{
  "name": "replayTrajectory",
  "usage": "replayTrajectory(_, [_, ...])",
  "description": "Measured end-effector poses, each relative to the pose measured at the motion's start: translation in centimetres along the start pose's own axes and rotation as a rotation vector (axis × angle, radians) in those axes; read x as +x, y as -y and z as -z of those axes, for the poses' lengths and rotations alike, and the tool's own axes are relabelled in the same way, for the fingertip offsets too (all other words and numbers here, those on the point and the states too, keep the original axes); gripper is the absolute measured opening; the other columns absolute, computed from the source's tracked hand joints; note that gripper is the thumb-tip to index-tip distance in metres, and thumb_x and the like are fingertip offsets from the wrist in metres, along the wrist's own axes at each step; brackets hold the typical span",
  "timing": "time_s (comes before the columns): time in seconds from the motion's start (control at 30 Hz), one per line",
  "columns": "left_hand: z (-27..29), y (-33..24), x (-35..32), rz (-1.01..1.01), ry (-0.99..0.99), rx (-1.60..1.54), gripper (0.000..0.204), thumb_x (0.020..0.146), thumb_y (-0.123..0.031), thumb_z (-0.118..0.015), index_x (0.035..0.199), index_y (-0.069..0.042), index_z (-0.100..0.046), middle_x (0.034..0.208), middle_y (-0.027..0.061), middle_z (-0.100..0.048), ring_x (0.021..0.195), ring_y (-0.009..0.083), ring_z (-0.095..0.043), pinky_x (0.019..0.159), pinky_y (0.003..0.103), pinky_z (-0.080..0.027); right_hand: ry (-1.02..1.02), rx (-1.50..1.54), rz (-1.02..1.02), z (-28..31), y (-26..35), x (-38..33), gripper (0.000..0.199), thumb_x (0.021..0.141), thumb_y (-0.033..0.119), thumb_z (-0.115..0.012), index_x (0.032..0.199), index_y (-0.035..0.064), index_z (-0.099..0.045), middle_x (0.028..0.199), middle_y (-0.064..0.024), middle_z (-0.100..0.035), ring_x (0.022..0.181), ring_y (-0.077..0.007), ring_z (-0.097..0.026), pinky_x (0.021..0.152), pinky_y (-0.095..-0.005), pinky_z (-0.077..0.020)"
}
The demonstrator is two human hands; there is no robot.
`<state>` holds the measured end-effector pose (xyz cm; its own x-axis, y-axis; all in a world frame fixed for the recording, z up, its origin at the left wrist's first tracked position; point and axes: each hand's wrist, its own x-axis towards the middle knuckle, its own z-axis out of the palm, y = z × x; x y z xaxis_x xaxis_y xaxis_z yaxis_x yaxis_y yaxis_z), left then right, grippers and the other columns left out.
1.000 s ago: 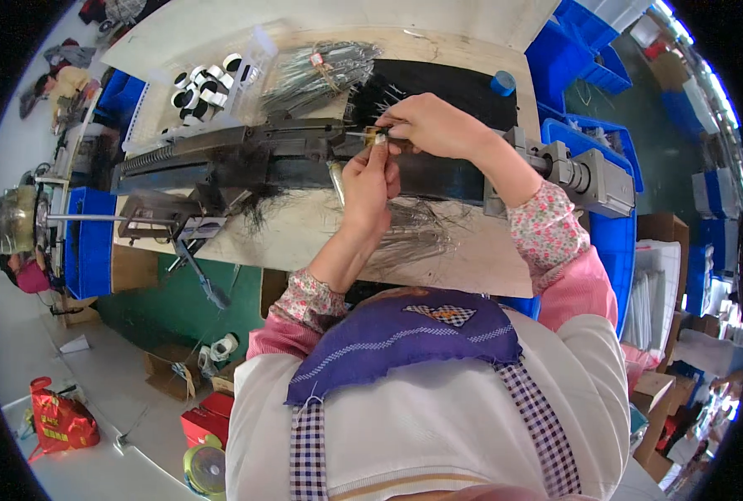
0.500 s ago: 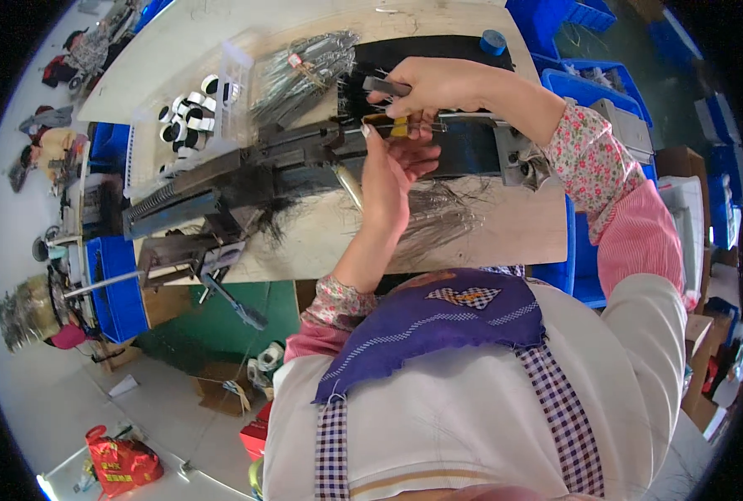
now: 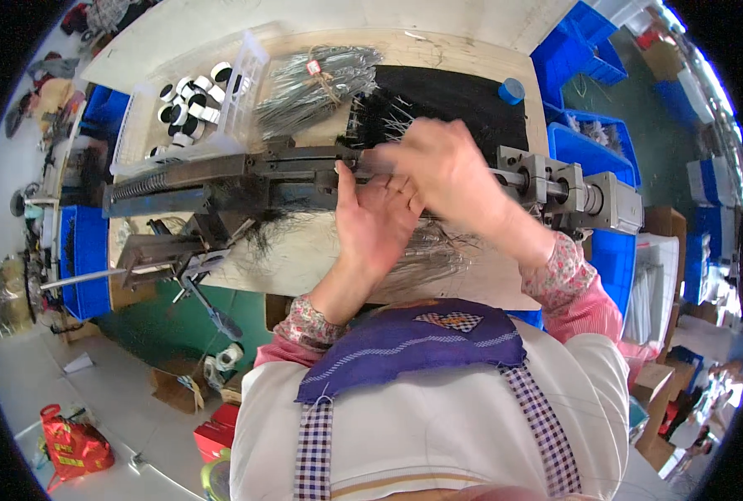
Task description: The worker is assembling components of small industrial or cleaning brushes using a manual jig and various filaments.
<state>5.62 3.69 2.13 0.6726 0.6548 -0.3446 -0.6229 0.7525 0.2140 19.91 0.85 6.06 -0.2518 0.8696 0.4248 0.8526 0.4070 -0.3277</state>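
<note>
A long dark metal machine [image 3: 221, 171] lies across the wooden bench [image 3: 480, 288]. My left hand [image 3: 371, 230] reaches up to its rail with the thumb raised, and the fingertips are hidden. Over it lies my right hand [image 3: 442, 171], blurred by motion, fingers curled down onto the rail near the middle of the machine. Whether either hand holds anything is hidden. Thin silvery wires [image 3: 442, 250] spread on the bench under my hands. A tied bundle of silver wires [image 3: 317, 79] and a patch of black bristles [image 3: 455, 104] lie behind the machine.
A white tray [image 3: 250, 75] with black and white rolls stands at the back left. The machine's grey motor end [image 3: 593, 200] sticks out right. Blue bins [image 3: 584, 46] stand at right and another [image 3: 79, 259] at left. A small blue roll [image 3: 511, 90] sits at the back. Boxes and a red bag [image 3: 71, 447] lie on the floor.
My right hand has swept down over my left hand and is now blurred. The small brass-coloured piece seen between the fingers earlier is no longer visible. The view has shifted closer.
</note>
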Motion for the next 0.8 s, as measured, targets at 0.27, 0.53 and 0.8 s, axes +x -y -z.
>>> replayTrajectory(0.27, [0.3, 0.4, -0.1, -0.126, 0.105, 0.115, 0.076, 0.095, -0.059, -0.033, 0.13, 0.007, -0.036, 0.132, 0.0191, -0.045, 0.13, 0.0297, -0.039, 0.114, 0.042, -0.025, 0.068, 0.131, -0.178, 0.9, -2.7, 1.0, 0.018, 0.075, 0.012, -0.067, 0.093, 0.0119, -0.072, 0.078, -0.005, -0.061, 0.079, -0.024, -0.06, 0.077, -0.0363, -0.0406])
replayTrajectory(0.53, [-0.1, -0.4, -0.2, -0.057, 0.101, 0.126, 0.07, 0.095, -0.059, -0.036, 0.125, 0.005, -0.042, 0.123, 0.0139, -0.051, 0.122, 0.0251, -0.045, 0.11, 0.038, -0.032, 0.025, -0.028, -0.097, 1.4, -2.3, 0.7, 0.015, 0.073, 0.013, -0.068, 0.087, 0.0116, -0.071, 0.075, -0.0043, -0.06, 0.079, -0.0215, -0.061, 0.078, -0.0354, -0.0404])
replayTrajectory(0.8, [2.1, -0.9, 0.9, 0.181, 0.719, -0.398, 0.075, 0.095, -0.06, -0.033, 0.121, 0.009, -0.042, 0.121, 0.0171, -0.05, 0.122, 0.0281, -0.045, 0.11, 0.04, -0.031, -0.065, -0.083, 0.088, 0.8, 0.3, 0.7, 0.016, 0.075, 0.012, -0.066, 0.091, 0.0117, -0.068, 0.079, -0.0031, -0.059, 0.074, -0.0211, -0.06, 0.074, -0.0334, -0.0416])
